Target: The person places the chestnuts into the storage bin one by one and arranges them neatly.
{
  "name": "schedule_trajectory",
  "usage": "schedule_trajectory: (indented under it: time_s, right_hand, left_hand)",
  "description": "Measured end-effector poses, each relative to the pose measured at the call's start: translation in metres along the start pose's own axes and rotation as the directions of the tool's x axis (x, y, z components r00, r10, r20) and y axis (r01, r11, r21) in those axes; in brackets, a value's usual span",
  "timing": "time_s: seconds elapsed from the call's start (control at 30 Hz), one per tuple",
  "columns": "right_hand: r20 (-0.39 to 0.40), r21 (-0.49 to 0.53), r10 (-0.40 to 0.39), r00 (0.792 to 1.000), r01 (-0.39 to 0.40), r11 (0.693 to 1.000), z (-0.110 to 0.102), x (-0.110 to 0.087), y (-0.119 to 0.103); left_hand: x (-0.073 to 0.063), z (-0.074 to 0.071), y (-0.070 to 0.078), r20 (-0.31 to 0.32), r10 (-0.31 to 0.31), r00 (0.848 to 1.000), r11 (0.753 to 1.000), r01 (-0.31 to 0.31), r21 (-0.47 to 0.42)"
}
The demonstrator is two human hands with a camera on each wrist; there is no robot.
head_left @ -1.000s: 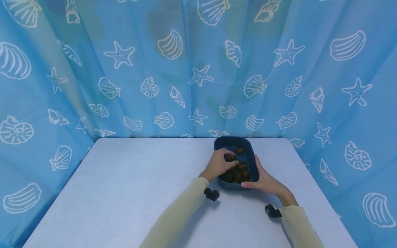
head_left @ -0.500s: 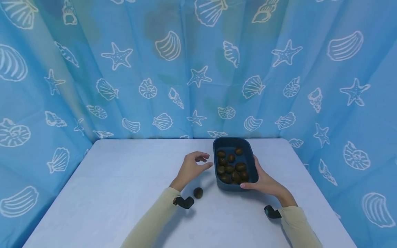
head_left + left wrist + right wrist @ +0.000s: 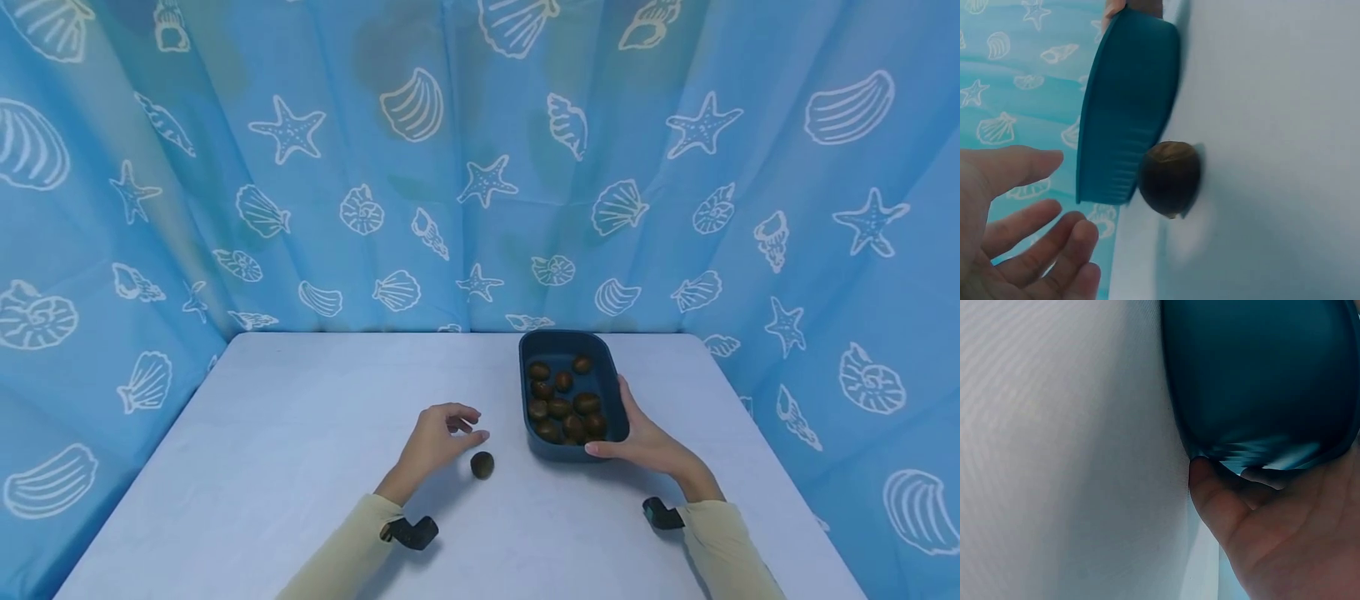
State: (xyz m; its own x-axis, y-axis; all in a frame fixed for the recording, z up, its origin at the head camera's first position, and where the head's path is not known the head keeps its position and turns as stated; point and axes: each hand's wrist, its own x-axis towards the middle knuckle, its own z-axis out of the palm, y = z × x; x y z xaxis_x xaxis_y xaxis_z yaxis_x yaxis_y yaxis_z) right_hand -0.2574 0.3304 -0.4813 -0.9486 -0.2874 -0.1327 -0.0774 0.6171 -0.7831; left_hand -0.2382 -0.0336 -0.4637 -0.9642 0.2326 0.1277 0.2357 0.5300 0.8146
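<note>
A dark blue rounded container [image 3: 574, 454] stands on the white table with several brown chestnuts [image 3: 587, 403] in it. At its near right corner my right hand [image 3: 652, 442] grips it, the thumb on the near wall and the fingers along the right side; the right wrist view shows this hand [image 3: 1297, 531] against the wall. A single chestnut [image 3: 482, 465] lies on the table, left of the container. Just up and left of it hovers my left hand [image 3: 435, 440], fingers loosely bent and holding nothing. In the left wrist view that chestnut [image 3: 1170, 178] sits apart from the fingertips [image 3: 1054, 159].
The white table [image 3: 300, 417] reaches back to a blue curtain [image 3: 337, 167] printed with white shells and starfish. Black wrist cameras [image 3: 412, 533] sit on both forearms near the table surface.
My left hand has come out of the container and moved left and toward me, beside the loose chestnut, which its arm hid at first. My right hand keeps its grip on the container.
</note>
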Motion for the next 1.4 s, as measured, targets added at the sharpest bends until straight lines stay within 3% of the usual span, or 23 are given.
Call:
schedule_trajectory:
  time_s: [0.57, 1.07, 1.4]
  right_hand:
    - [0.01, -0.011, 0.003, 1.0, -0.002, 1.0, -0.004, -0.003, -0.003]
    - [0.009, -0.014, 0.031, 0.999, -0.031, 0.999, 0.001, 0.001, -0.004]
    - [0.016, -0.01, 0.037, 0.999, -0.037, 0.999, 0.0, 0.0, -0.006]
  left_hand:
    - [-0.018, 0.015, -0.007, 0.073, 0.001, 0.997, 1.0, 0.001, -0.031]
    - [-0.026, 0.016, -0.011, 0.085, -0.045, 0.995, 0.989, 0.033, 0.142]
    - [-0.028, 0.021, -0.009, 0.078, 0.013, 0.997, 0.982, -0.027, 0.188]
